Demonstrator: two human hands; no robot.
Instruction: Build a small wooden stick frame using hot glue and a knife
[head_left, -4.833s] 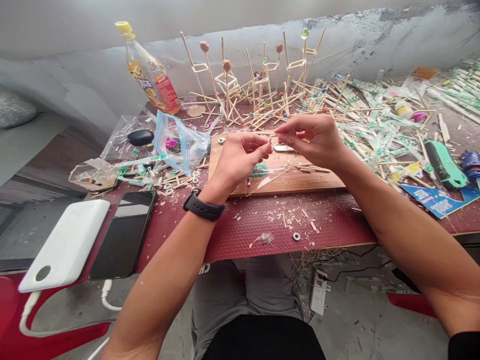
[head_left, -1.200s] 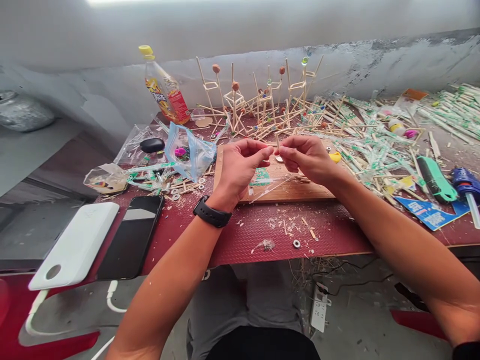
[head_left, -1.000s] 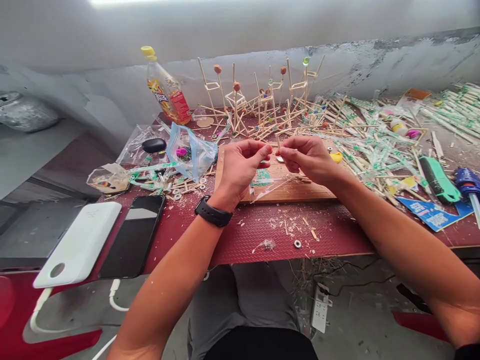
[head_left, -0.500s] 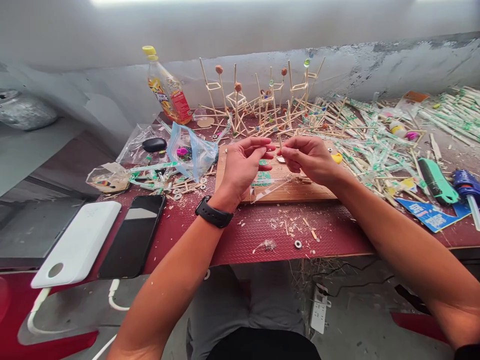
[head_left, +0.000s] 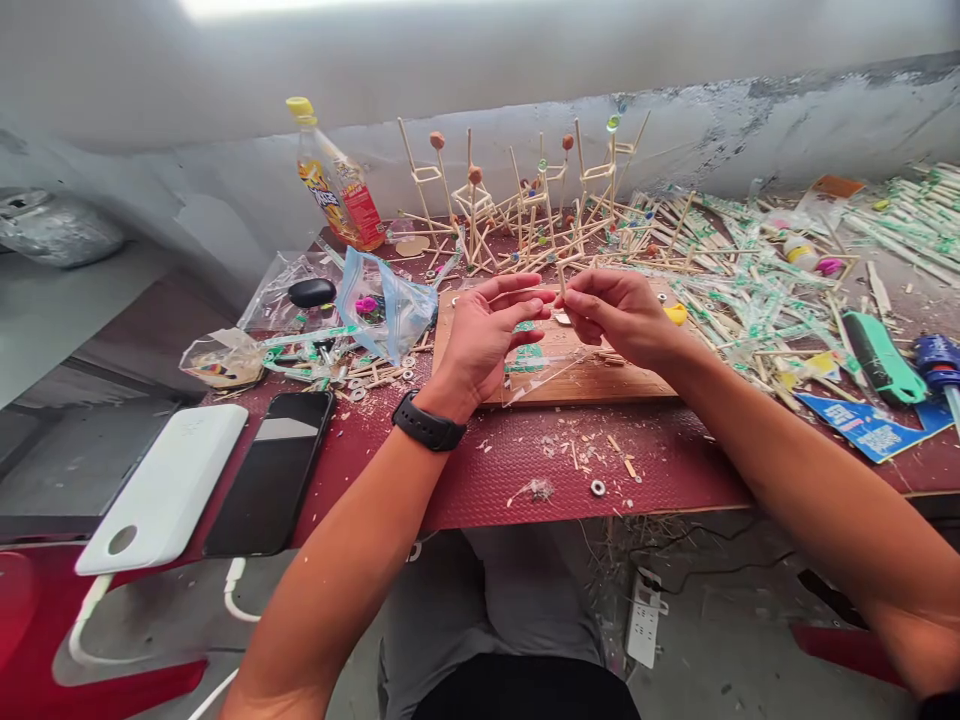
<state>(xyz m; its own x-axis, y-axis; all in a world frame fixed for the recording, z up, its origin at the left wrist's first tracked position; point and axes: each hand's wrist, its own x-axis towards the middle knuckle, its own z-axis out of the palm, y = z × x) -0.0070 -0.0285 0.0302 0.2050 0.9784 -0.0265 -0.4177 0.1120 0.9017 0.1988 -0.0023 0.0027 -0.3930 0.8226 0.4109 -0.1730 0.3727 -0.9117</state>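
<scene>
My right hand [head_left: 619, 315] pinches a short wooden stick [head_left: 561, 277] between thumb and fingertips; its upper end shows above the fingers. Close beside it, my left hand [head_left: 487, 330] has its fingers stretched and apart, the tips almost at the stick. Whether they touch it I cannot tell. Both hands are over a wooden board [head_left: 480, 393]. On that board lie a green-printed clear wrapper [head_left: 527, 355] and some loose sticks. Behind the hands stand stick frames [head_left: 472, 215], some topped with brown balls [head_left: 475, 175] or glass marbles [head_left: 613, 124].
A drink bottle [head_left: 341, 190] stands at the back left, near a zip bag [head_left: 386, 300]. A phone [head_left: 274, 480] and white power bank [head_left: 165, 485] lie at the left. Wrapped sticks [head_left: 750, 290], a green cutter [head_left: 883, 357] and a blue glue gun [head_left: 937, 360] fill the right.
The hands have barely moved, with the stick still in my right fingers. The whole view has shifted slightly.
</scene>
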